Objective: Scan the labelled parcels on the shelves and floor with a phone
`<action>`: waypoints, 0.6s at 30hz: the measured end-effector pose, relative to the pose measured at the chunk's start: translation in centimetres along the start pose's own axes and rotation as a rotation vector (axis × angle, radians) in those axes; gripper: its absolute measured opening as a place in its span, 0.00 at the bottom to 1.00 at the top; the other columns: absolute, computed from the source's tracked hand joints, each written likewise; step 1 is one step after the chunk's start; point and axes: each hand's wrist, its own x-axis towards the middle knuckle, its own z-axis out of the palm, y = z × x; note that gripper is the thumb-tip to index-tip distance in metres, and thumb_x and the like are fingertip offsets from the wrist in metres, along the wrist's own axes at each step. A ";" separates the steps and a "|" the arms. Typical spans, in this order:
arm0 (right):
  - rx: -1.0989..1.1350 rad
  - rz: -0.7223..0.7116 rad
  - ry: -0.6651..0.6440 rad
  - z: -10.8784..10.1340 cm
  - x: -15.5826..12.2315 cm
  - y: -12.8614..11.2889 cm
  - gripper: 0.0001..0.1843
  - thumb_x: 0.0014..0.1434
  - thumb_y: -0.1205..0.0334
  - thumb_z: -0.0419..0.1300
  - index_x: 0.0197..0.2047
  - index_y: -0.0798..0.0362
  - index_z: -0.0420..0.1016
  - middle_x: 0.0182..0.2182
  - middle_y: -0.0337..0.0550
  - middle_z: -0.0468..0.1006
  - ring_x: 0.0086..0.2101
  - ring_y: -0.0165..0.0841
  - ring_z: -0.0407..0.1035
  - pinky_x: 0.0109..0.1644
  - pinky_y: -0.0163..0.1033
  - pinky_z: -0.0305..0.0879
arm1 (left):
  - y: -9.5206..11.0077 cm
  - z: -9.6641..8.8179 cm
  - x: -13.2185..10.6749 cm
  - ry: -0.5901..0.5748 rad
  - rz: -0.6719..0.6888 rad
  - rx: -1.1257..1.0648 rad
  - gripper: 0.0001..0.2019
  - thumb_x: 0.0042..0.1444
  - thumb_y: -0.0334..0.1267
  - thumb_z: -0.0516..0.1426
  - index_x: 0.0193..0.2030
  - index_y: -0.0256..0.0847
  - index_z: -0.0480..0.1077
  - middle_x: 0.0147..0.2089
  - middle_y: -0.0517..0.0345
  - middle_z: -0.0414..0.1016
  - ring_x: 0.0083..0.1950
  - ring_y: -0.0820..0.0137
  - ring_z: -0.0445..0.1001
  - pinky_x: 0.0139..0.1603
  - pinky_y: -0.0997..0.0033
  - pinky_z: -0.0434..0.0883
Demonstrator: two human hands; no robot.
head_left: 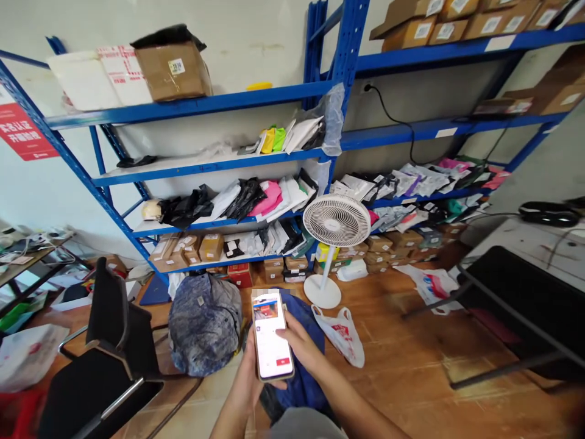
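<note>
A smartphone [271,335] with a lit white screen is held upright in front of me, low in the view. My left hand [247,376] is wrapped round its left edge and bottom. My right hand [302,345] grips its right edge, fingers curled behind it and the thumb near the screen. Below the phone lie a blue cloth bag [305,341] and, to its left, a mottled grey-blue sack [204,322] on the wooden floor.
Blue metal shelves [205,103] with cartons and bagged parcels fill the wall. A white standing fan [335,228] stands on the floor ahead. A black chair [107,360] is at left, a black table frame [516,305] at right, and plastic bags [342,335] lie about.
</note>
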 end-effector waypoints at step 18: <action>-0.092 -0.049 0.071 1.5 -1.6 -1.2 0.26 0.47 0.64 0.63 0.51 0.49 0.68 0.43 0.40 0.80 0.42 0.38 0.73 0.47 0.44 0.69 | 0.0 -0.5 -1.6 -0.131 0.061 0.038 0.43 0.54 0.62 0.55 0.72 0.54 0.41 0.68 0.42 0.58 0.48 0.51 0.76 0.25 0.63 0.78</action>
